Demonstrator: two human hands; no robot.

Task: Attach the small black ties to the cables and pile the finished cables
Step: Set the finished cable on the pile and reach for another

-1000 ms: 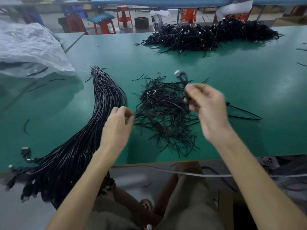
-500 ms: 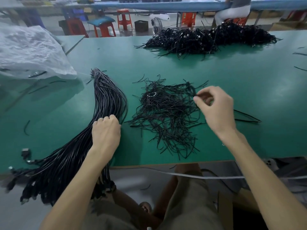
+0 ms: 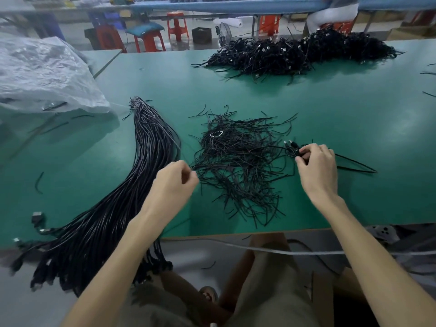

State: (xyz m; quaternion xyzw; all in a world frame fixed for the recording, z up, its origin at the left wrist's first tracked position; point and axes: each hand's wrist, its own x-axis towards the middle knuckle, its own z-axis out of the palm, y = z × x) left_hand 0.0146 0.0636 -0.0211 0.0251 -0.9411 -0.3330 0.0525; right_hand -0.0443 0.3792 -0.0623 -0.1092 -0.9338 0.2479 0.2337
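Shifted off the cable bundle (image 3: 144, 161), the left hand (image 3: 174, 180) pinches a tie (image 3: 195, 166) at the edge of the ties heap (image 3: 238, 161) on the green table (image 3: 330, 109). The right hand (image 3: 317, 166), fingers curled, grips a cable (image 3: 290, 145) by its plug end beside the heap. Finished cables (image 3: 295, 53) lie piled far back.

Green table (image 3: 330, 119): cables (image 3: 146, 161), ties (image 3: 238, 166), bag (image 3: 42, 74).

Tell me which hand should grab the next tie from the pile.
Left. The left hand sits at the tie pile's edge, fingers curled toward it; the right hand is busy holding a cable.
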